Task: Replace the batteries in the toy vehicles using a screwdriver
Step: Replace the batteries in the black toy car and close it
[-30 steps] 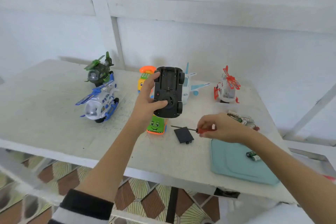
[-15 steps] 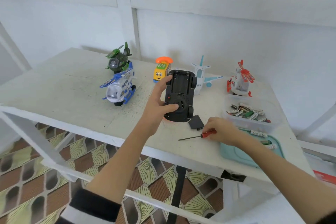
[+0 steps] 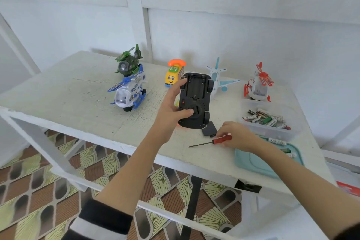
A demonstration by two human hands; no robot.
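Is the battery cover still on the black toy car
No, the black toy car, held underside up in the left hand, shows an open battery bay, and the battery cover lies on the table.

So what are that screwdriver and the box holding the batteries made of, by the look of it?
The screwdriver: a thin dark shaft, probably metal, and a glossy red handle that looks like plastic. The battery box: clear plastic, most likely, since the batteries show through its wall.
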